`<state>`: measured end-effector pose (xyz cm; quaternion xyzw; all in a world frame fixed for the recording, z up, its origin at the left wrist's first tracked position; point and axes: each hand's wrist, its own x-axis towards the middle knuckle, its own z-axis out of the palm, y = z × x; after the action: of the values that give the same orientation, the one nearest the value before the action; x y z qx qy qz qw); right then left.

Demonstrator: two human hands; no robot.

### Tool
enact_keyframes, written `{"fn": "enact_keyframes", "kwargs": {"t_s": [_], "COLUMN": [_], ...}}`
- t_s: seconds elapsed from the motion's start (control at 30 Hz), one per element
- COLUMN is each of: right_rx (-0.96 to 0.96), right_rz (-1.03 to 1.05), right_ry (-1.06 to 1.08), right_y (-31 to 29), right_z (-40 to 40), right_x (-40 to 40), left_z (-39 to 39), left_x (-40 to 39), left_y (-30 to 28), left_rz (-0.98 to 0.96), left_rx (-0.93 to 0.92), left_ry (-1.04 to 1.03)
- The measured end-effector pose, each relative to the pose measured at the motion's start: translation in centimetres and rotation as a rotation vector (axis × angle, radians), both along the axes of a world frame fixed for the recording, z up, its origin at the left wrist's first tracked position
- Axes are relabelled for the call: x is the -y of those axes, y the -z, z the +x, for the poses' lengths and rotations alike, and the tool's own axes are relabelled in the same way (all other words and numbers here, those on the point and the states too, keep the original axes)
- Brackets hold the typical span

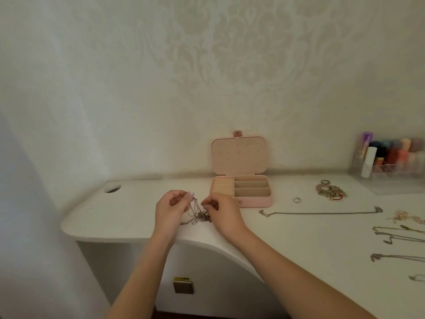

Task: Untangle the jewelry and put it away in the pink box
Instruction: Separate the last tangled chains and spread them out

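Fingers of both hands are curled inward and pinching strands of a tangled clump of chains: the left hand holds thin loops lifted up at its fingertips, and the right hand nips the knot from the other side. The lower part of the tangle rests on the white desk, between the two hands, near the rounded front edge.

Just behind the right hand sits the pink box, open, its lid leaning upright against the wall. The lid's lining has rows of small holes; the base holds a ribbed ring section on the left and three long compartments on the right.

To the right of the box, a single ring lies on the desk, and further back a heap of bracelets. One long chain is stretched straight across the surface, apart from the tangle. More necklaces are laid out in separate lines toward the right edge of the view.

A clear organizer with colourful small items stands in the far right corner. The desk top is pale and smooth, with a curved cut-in at the front and a round cable hole at the back left. Behind it rises a wall papered in cream with a faint damask pattern
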<state>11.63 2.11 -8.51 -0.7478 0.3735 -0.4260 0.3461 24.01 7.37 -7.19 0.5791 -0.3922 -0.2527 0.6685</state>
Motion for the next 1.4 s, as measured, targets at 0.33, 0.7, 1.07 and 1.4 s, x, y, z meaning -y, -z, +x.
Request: {"fn": "enact_keyframes", "kwargs": {"t_s": [0.33,0.7,1.07,1.4], "right_rx": [0.18,0.518,0.356,0.114], "right_rz": [0.1,0.423,0.274,0.002], "right_ry": [-0.171,-0.151,0.045,-0.041], "right_y": [0.0,-0.2,-0.8,-0.3], "right_z": [0.1,-0.3,-0.1,0.4], "right_x": [0.2,1.0,0.0,-0.7], "left_z": [-0.1,0.4,0.8,0.4], "left_x": [-1.1,-0.4,-0.1,-0.3], "left_y": [0.2,0.7,0.9,0.7], "left_rz": [0.042,0.042,-0.087,-0.072], "left_rx": [0.073,0.097,-0.171,-0.134], "left_ry": [0.209,0.177,0.155,0.181]}}
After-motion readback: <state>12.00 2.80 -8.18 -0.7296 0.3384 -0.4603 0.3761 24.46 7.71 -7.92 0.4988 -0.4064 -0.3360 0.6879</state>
